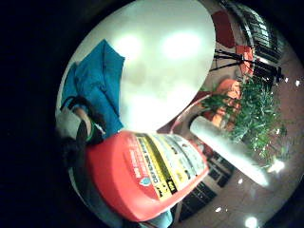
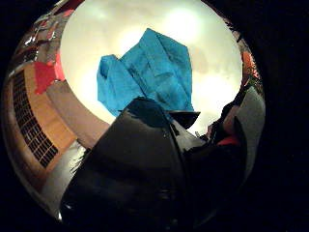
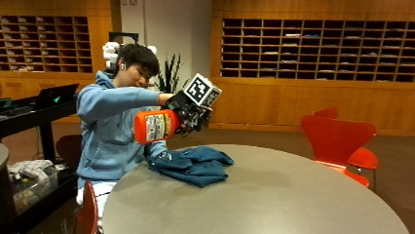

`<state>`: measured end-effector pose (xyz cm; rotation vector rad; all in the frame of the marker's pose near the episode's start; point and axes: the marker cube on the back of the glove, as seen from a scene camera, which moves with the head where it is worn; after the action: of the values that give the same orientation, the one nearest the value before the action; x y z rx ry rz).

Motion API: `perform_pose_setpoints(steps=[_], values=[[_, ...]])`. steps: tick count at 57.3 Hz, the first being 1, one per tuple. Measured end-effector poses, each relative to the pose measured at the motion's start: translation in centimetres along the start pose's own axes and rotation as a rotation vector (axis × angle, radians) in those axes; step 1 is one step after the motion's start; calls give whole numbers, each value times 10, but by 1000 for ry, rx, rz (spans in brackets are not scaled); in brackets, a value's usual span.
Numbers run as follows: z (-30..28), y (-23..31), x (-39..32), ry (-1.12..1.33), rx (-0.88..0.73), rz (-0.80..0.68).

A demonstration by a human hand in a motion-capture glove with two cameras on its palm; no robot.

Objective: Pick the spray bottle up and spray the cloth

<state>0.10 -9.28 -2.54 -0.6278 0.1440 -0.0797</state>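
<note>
The gloved right hand (image 3: 193,117) has its fingers curled round the orange spray bottle (image 3: 156,126), holding it tipped sideways in the air above the crumpled blue cloth (image 3: 192,165), which lies on the round grey table (image 3: 292,195) in a wood-shelved room with orange chairs (image 3: 337,139).

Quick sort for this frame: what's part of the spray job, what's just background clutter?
Job:
spray bottle, orange, held tipped over in the air
gloved right hand, gripping the bottle
blue cloth, crumpled on the table

Background:
orange chairs
potted plant
laptop on a side desk
</note>
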Motion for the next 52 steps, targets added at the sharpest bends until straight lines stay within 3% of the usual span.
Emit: perform_pose_setpoints(steps=[14,52], values=[[21,-18,-16,94,-99,21],[5,-4,-5,19,-61,3]])
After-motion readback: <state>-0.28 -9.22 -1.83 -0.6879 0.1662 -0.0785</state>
